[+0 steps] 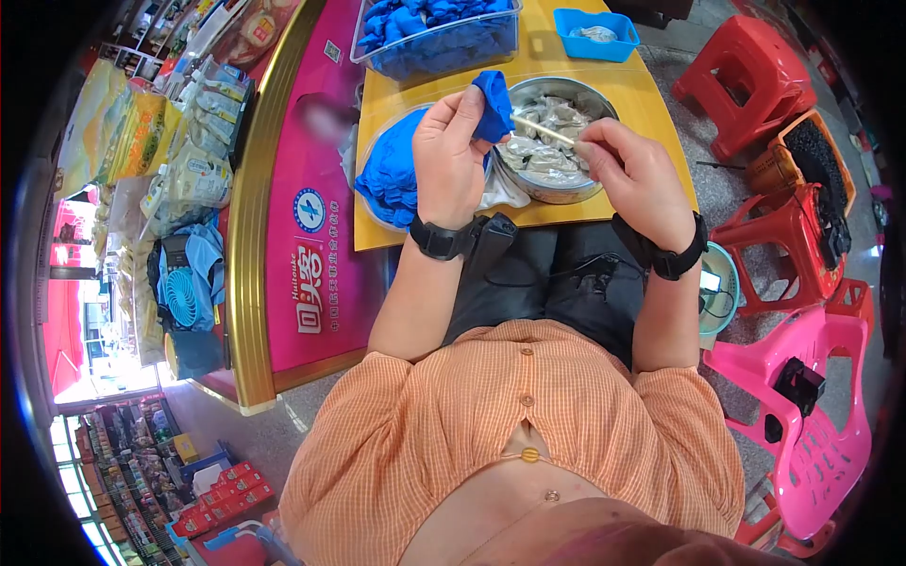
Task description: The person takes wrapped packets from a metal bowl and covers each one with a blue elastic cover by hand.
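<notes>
My left hand (pixel 450 156) pinches a small blue cloth piece (pixel 494 107) between thumb and fingers, holding it up over the table. My right hand (pixel 642 179) grips one end of a thin pale stick (pixel 543 130), whose other end meets the blue cloth. Below and between the hands sits a round metal bowl (pixel 601 102) with shiny silvery packets (pixel 547 151) in it. A heap of similar blue cloth pieces (pixel 389 174) lies in a round dish beside my left wrist.
A clear plastic bin (pixel 444 58) of blue pieces and a small blue basket (pixel 618 47) stand at the back of the yellow table (pixel 533 28). Red stools (pixel 750 80) and a pink chair (pixel 816 424) are on the right. A pink, gold-edged panel (pixel 316 208) borders the left.
</notes>
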`<control>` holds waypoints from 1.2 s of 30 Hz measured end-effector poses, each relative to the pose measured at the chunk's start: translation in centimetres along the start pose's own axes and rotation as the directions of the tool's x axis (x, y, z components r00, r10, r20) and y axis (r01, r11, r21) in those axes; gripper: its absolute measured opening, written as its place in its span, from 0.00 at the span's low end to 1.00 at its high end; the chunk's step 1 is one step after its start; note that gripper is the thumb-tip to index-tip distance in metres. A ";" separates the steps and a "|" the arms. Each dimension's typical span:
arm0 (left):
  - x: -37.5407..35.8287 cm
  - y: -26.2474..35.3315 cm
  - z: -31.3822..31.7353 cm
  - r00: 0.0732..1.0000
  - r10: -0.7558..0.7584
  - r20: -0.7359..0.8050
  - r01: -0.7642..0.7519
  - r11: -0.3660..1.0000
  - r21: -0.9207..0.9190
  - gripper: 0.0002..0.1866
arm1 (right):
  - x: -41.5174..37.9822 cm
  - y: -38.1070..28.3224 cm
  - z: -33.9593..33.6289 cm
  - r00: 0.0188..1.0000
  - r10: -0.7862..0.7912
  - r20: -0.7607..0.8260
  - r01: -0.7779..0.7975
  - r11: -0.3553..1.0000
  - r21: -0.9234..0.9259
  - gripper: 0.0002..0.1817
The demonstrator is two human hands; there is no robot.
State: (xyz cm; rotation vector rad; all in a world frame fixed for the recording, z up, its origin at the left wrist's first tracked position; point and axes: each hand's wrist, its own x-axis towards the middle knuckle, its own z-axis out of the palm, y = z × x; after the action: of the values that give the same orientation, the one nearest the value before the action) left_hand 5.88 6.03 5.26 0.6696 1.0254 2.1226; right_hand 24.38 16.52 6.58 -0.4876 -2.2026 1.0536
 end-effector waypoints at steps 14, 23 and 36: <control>-1.2 -1.0 1.1 0.995 0.063 0.074 -0.073 0.988 0.135 0.05 | 0.4 0.7 2.9 0.974 0.181 -0.133 -0.128 0.933 0.337 0.08; -1.1 0.5 3.0 0.996 0.051 -0.070 -0.041 0.990 0.136 0.06 | 0.8 1.7 2.8 0.972 0.210 0.104 -0.231 0.782 0.579 0.08; -0.4 -0.1 1.8 0.961 0.266 -0.072 -0.236 0.930 0.283 0.09 | 0.4 0.2 5.2 0.911 0.338 0.235 -0.352 0.347 0.869 0.09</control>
State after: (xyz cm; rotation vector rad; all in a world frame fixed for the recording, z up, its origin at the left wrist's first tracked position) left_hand 7.43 6.67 6.11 0.8647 1.3726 2.2797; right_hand 20.53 14.01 4.10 -0.4195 -1.1787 2.2700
